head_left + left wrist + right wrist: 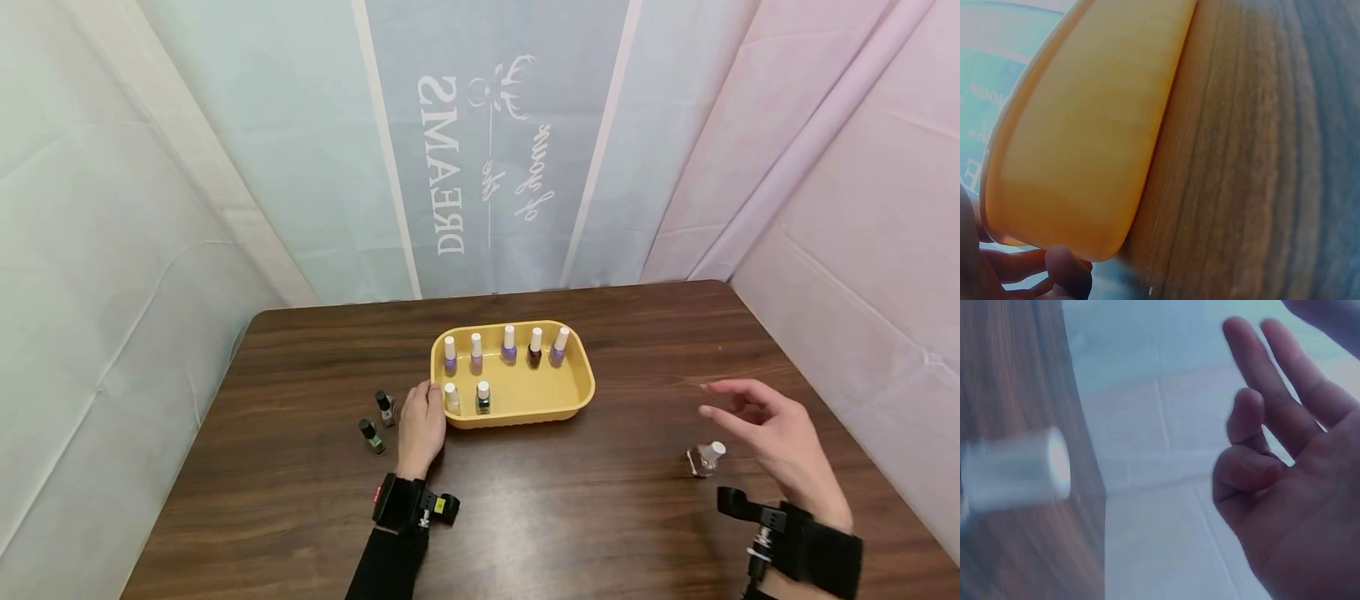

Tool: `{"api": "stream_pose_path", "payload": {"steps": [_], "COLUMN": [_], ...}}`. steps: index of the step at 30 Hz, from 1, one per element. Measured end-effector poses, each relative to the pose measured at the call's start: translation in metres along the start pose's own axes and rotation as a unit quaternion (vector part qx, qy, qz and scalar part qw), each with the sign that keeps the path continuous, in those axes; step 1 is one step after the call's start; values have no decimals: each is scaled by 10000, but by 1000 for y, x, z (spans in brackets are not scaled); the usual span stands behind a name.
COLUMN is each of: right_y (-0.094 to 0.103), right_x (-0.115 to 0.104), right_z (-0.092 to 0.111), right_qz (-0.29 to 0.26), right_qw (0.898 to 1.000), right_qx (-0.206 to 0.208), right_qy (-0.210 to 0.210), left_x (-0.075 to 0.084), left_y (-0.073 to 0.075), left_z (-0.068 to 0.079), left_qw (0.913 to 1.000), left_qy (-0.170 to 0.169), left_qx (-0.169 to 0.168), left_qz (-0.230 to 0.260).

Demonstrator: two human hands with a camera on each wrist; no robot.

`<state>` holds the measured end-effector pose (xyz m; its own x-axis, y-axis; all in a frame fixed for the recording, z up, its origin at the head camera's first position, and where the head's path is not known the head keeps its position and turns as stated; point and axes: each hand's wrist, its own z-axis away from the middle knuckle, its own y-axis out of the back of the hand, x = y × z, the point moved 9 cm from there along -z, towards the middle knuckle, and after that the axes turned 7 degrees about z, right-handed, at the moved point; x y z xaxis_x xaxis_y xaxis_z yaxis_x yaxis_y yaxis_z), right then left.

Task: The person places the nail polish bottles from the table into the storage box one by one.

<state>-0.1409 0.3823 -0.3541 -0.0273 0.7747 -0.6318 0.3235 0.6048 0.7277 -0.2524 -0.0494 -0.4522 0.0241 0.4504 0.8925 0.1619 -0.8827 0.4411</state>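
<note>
My left hand (pixel 422 423) grips the left end of a yellow tray (pixel 525 419), its fingertips at the rim. In the left wrist view curled fingers (pixel 1063 269) lie against the tray's end wall (pixel 1085 156). Nail polish bottles with white caps stand inside: several purple ones along the back, a dark red one (pixel 534 356), a pale one (pixel 452 400) and a dark one (pixel 483 400) at the front. My right hand (pixel 780 437) is held in the air, thumb and forefinger apart, nothing between them. Beside it on the table stands a white-capped nail polish bottle (pixel 703 460).
Two black-capped nail polish bottles, one greyish (pixel 386 410) and one green (pixel 372 437), are left of my left hand on the brown wooden table (pixel 570 517). Pale cloth curtains (pixel 300 150) enclose the table at the back and sides.
</note>
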Motion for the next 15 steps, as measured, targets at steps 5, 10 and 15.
{"api": "stream_pose_path", "payload": {"steps": [5, 10, 15], "right_y": [5, -3, -15], "right_x": [30, 53, 67], "right_z": [14, 21, 29], "right_qz": [152, 40, -96], "right_qw": [9984, 9947, 9905], "right_qx": [-413, -879, -1257], "right_qy": [-355, -528, -552], "left_x": [0, -1, 0], "left_y": [0, 1, 0], "left_z": [0, 0, 0], "left_qw": [10000, 10000, 10000], "left_qy": [22, 53, 23], "left_qx": [-14, 37, -15], "left_qz": [5, 38, 30]}}
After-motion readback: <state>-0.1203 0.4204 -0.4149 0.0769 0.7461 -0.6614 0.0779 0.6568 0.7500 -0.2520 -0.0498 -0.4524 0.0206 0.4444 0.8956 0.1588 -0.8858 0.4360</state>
